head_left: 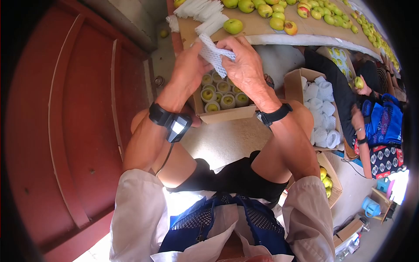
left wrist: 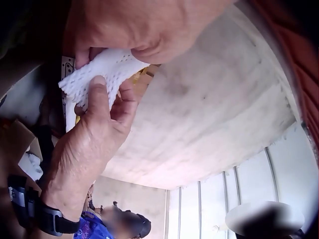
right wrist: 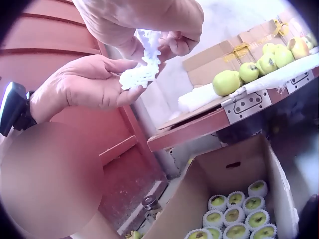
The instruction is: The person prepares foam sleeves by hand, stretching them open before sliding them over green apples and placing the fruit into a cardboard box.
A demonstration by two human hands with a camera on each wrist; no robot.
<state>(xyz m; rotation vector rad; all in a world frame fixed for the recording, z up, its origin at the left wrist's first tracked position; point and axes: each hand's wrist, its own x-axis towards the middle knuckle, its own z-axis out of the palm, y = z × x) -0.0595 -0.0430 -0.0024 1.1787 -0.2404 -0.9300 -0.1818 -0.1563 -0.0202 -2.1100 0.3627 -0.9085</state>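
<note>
A white foam net sleeve (head_left: pixel 214 56) is stretched between both hands, above an open carton. My left hand (head_left: pixel 188 67) grips its left side, with the thumb against the mesh. On its other side my right hand (head_left: pixel 245 65) pinches the sleeve, its thumb pressed flat on the net (left wrist: pixel 107 74) in the left wrist view. From the right wrist view, the sleeve (right wrist: pixel 142 73) hangs in folds between the fingers, and no fruit shows inside. Below, the carton (head_left: pixel 229 116) contains several green apples (right wrist: pixel 233 215) in foam nets, standing in rows.
Ahead, a table (head_left: pixel 257 37) bears many loose green apples (head_left: pixel 233 26) and a pile of foam nets (head_left: pixel 211 22). Another carton (head_left: pixel 293 83) of white-netted fruit stands to the right, beside a seated person holding an apple (head_left: pixel 358 82). A red door (head_left: pixel 87 109) lies left.
</note>
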